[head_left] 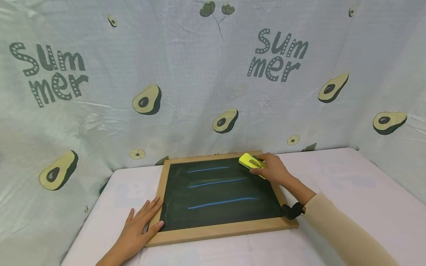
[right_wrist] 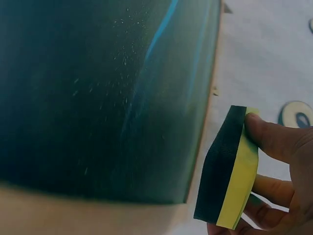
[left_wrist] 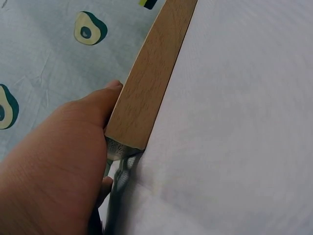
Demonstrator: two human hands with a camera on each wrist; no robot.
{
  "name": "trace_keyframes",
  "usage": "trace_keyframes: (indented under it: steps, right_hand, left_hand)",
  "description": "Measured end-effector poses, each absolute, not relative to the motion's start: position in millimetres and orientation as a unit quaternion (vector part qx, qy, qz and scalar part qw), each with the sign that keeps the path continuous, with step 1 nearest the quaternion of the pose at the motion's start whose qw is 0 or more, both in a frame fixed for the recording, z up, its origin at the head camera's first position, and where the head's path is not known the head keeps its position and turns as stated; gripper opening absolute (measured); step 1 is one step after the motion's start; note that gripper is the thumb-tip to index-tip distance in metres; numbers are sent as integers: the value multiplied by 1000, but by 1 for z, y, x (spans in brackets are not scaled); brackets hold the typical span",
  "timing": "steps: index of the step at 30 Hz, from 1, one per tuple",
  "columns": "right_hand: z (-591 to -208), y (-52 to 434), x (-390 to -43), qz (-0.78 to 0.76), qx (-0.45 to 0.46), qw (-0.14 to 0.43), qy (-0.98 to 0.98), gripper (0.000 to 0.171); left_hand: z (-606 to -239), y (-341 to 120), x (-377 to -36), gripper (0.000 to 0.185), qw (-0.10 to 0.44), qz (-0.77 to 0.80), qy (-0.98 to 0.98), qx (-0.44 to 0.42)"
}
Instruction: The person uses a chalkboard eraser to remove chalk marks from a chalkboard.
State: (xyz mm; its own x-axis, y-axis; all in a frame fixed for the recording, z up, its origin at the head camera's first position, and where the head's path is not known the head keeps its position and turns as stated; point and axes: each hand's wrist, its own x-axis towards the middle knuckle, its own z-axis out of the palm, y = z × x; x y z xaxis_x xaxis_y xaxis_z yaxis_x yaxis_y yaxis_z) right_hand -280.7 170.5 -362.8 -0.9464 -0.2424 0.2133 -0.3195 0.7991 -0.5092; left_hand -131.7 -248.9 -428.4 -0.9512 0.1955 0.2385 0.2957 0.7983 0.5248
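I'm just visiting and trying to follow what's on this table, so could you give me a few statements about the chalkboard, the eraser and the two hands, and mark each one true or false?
1. The wood-framed dark green chalkboard carries three blue chalk lines. True.
2. The right hand holds a red cloth. False: it grips a yellow block eraser with a black felt face.
3. The left hand lies flat at the board's near left corner, fingers straight on the frame. True.
4. The yellow eraser is at the board's near left corner. False: it is at the far right corner.
5. The board lies on a white tablecloth. True.
6. The backdrop cloth shows strawberries. False: it shows avocados and the word "Summer".
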Motion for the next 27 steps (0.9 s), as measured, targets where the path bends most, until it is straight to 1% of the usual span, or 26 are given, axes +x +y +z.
trace_keyframes:
  steps: [10, 19, 27]
  right_hand:
    - [-371, 149, -303, 273, 141, 30, -951, 60]
    - [-374, 144, -310, 255, 146, 35, -955, 60]
    - [-380, 141, -313, 253, 154, 24, -955, 58]
  left_hand:
    - [-429, -250, -131, 61, 87, -277, -948, -128]
    - [-428, -250, -132, 62, 86, -274, -949, -128]
    - [-429, -250, -131, 61, 93, -277, -947, -137]
